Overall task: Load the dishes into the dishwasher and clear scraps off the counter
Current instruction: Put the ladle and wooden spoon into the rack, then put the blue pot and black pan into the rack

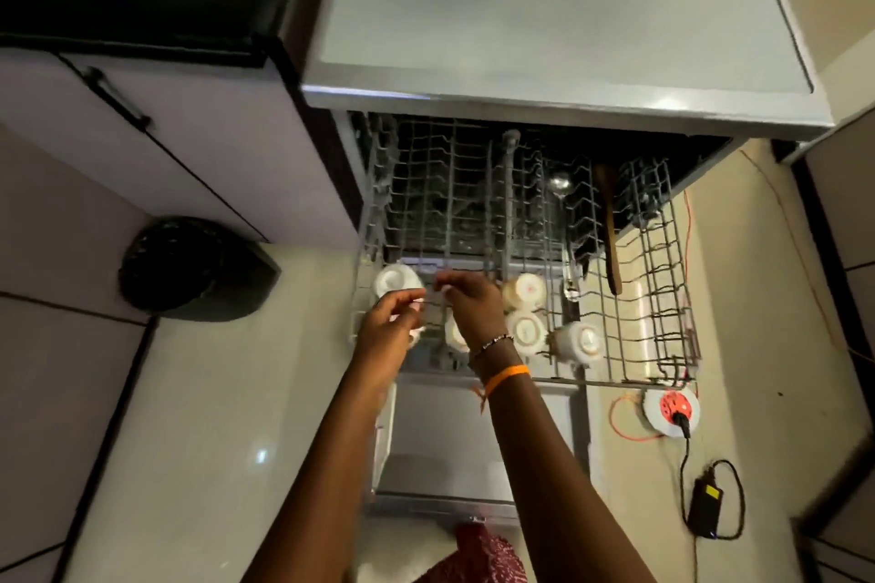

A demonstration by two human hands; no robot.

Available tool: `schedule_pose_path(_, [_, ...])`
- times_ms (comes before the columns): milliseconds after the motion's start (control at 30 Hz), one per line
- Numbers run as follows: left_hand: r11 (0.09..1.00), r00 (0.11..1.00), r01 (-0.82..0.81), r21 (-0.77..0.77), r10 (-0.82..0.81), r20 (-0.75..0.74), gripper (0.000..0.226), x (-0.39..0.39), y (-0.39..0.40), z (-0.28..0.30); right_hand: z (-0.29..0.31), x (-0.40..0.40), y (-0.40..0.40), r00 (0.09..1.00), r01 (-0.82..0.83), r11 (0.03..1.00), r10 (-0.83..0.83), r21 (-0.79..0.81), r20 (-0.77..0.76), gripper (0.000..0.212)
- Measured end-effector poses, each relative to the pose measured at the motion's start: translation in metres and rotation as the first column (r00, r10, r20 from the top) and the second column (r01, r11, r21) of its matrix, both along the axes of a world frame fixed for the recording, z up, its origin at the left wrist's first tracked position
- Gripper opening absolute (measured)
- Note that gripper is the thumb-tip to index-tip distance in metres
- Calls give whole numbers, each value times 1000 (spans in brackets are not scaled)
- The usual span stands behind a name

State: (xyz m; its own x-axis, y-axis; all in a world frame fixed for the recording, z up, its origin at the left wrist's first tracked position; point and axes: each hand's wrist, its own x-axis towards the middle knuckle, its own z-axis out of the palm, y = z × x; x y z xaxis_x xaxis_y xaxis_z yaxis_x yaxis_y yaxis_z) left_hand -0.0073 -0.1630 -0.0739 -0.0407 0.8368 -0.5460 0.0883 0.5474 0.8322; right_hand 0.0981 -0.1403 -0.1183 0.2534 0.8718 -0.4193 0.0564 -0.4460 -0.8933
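The dishwasher's upper rack (663,298) is pulled out over the open door (473,431). Several white cups stand upside down in its front rows: one at the left (395,282), two in the middle (525,291) (525,331), one lying tilted further right (580,341). My left hand (393,322) and right hand (473,305) hover close together over the rack's front left corner, fingers curled. Another cup (454,336) shows partly under my right hand, and a white bit peeks out beneath my left palm. What either hand holds is hidden.
A wooden spoon (611,227) and a metal ladle (561,182) lie in the rack's right side. A grey countertop (544,14) is above the dishwasher. On the floor are a black bin (194,270) on the left, and a cable reel (672,407) and black adapter (708,507) on the right.
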Motion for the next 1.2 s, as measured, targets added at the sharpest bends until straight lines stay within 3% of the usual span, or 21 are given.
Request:
schedule_pose_path(333, [977,994,-104,188,105,7,22,-234,19,51,101,-241,23,996,-92,977,92,191,8,20])
schedule_pose_path(533, [934,986,-153,322,165,-9,21,-332,50,102,149,-344,55,983,-176,927,149,331,104,19])
schedule_pose_path(800, [907,992,-82,414,114,-53,21,-383,122,128,177,-389,126,985,-162,894,120,418,124,23])
schedule_pose_path(1033, [868,994,15,497,39,-100,19,-409,238,139,167,-402,244,998,-41,907,60,419,-34,19])
schedule_pose_path(1200, [913,998,-35,406,56,-38,20,-406,362,155,178,-394,362,995,-57,895,12,442,102,20])
